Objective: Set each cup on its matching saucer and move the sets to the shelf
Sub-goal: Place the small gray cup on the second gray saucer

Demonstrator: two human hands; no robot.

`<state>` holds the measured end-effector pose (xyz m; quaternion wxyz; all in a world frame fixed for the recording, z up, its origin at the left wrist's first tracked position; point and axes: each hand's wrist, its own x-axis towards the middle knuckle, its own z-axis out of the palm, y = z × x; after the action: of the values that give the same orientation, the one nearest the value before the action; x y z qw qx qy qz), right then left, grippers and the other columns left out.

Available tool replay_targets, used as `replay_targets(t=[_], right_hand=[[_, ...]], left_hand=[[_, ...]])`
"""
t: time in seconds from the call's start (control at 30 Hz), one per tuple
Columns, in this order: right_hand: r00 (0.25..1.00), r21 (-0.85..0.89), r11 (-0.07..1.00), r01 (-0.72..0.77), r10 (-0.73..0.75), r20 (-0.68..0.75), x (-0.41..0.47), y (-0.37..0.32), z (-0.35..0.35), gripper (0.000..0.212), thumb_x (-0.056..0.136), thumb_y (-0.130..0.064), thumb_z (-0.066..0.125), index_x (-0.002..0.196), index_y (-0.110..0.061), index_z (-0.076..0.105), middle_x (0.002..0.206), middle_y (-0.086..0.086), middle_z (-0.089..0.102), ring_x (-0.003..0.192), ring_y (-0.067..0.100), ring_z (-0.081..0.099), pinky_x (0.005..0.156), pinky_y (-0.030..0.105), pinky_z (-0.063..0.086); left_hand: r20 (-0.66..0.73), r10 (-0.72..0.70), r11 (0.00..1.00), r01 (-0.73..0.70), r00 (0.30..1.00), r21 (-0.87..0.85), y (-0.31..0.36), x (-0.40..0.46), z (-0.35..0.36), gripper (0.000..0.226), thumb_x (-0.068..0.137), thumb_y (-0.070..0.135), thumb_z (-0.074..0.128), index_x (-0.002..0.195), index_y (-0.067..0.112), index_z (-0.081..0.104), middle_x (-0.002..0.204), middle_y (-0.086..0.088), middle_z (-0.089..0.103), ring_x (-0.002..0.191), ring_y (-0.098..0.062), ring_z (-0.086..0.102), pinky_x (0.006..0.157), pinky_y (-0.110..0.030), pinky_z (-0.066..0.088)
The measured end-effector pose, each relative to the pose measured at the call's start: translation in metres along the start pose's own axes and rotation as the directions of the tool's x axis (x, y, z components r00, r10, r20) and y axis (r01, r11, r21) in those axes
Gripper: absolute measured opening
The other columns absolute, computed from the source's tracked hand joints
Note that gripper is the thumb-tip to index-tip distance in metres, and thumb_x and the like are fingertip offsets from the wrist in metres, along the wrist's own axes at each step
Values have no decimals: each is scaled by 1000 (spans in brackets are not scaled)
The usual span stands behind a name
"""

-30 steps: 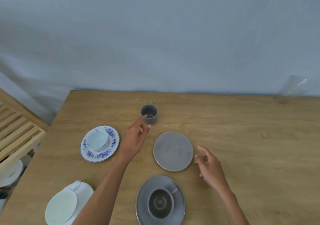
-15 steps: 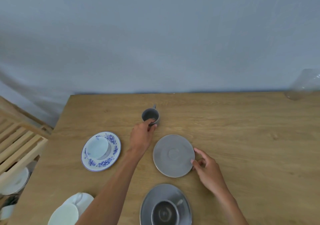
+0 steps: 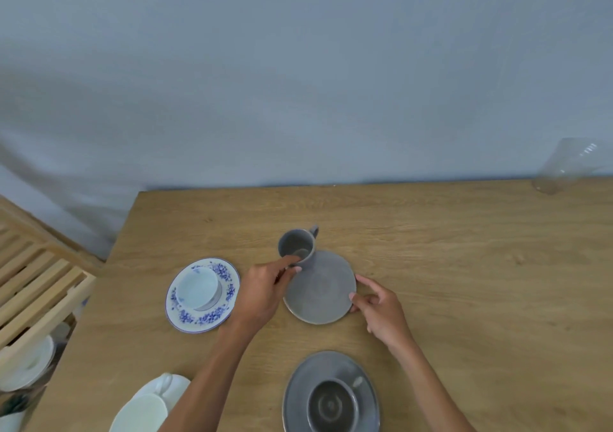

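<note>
My left hand [image 3: 263,290] grips a small grey cup [image 3: 296,247] by its near side, holding it over the far-left rim of the light grey saucer [image 3: 320,290]. My right hand [image 3: 381,305] pinches that saucer's right rim. A white cup sits on a blue-flowered saucer [image 3: 202,295] to the left. Nearer me, a dark grey cup rests on a dark grey saucer [image 3: 331,395]. A white cup and saucer set [image 3: 149,405] lies at the lower left.
A slatted wooden shelf [image 3: 36,285] stands off the table's left edge, with white dishes [image 3: 30,362] on its lower level. A clear glass vessel [image 3: 570,166] sits at the table's far right corner. The wall runs along the table's far edge.
My left hand closed on the grey cup and brought it toward the light grey saucer. My right hand moved in and took hold of that saucer's rim.
</note>
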<state>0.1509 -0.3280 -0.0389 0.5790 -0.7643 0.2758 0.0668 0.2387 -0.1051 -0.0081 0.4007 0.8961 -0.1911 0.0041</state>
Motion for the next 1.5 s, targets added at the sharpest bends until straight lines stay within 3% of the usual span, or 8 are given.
replay_targets(t=[0.17, 0.33, 0.43, 0.53, 0.67, 0.93, 1.1, 1.5], right_hand=[[999, 23, 999, -22, 21, 38, 0, -7, 9, 50, 94, -25, 72, 142, -31, 58, 81, 8, 80, 31, 6, 42, 31, 19, 35], [998, 21, 999, -31, 30, 51, -2, -7, 7, 51, 94, -26, 71, 142, -34, 56, 80, 4, 81, 32, 9, 40, 32, 20, 35], [998, 4, 1000, -17, 17, 54, -3, -6, 8, 53, 95, -27, 70, 145, -35, 54, 81, 2, 80, 33, 9, 41, 33, 20, 36], [999, -9, 1000, -8, 8, 51, -3, -5, 9, 53, 96, -26, 69, 145, -36, 52, 80, 1, 80, 33, 9, 42, 32, 20, 35], [999, -15, 1000, -5, 6, 47, -2, -5, 10, 53, 96, -27, 69, 145, -36, 52, 79, 0, 80, 33, 9, 42, 32, 20, 35], [999, -12, 1000, -6, 6, 50, 0, -4, 10, 53, 96, -25, 69, 146, -35, 52, 80, 2, 80, 32, 8, 41, 31, 19, 35], [999, -21, 1000, -4, 5, 37, -1, -5, 10, 51, 96, -26, 69, 144, -36, 53, 81, 3, 80, 32, 8, 41, 31, 19, 34], [1000, -38, 999, 13, -12, 24, -3, -3, 11, 48, 96, -30, 68, 142, -34, 55, 81, 11, 78, 33, 6, 42, 31, 19, 33]], left_hand=[[62, 83, 996, -81, 995, -26, 8, -17, 1, 18, 93, 25, 67, 109, 24, 73, 52, 20, 50, 49, 5, 49, 52, -11, 32], [105, 87, 996, -84, 991, -33, 9, -25, 4, 20, 93, 30, 66, 112, 27, 72, 75, 10, 74, 58, 5, 56, 60, -24, 48], [136, 87, 996, -85, 987, -17, 12, -25, 4, 22, 94, 29, 65, 115, 27, 71, 82, 9, 76, 60, 11, 54, 62, -20, 45], [147, 99, 995, -102, 984, 15, 15, -27, 5, 25, 95, 28, 64, 119, 25, 71, 85, 4, 77, 72, 3, 60, 61, -7, 36], [120, 106, 992, -112, 987, 51, 17, -28, 8, 26, 96, 30, 62, 121, 28, 69, 89, 1, 78, 96, -9, 59, 59, -4, 32], [110, 15, 992, -29, 994, 125, 16, -27, 12, 26, 94, 35, 63, 119, 32, 69, 74, 6, 73, 75, -11, 65, 62, -20, 41], [128, -13, 994, -1, 992, 108, 19, -27, 20, 25, 93, 37, 63, 117, 32, 68, 52, 16, 50, 52, 2, 50, 58, -21, 44], [116, -33, 998, 27, 993, 53, 24, -32, 21, 24, 93, 33, 64, 117, 29, 68, 46, 18, 44, 54, 10, 54, 51, -8, 32]])
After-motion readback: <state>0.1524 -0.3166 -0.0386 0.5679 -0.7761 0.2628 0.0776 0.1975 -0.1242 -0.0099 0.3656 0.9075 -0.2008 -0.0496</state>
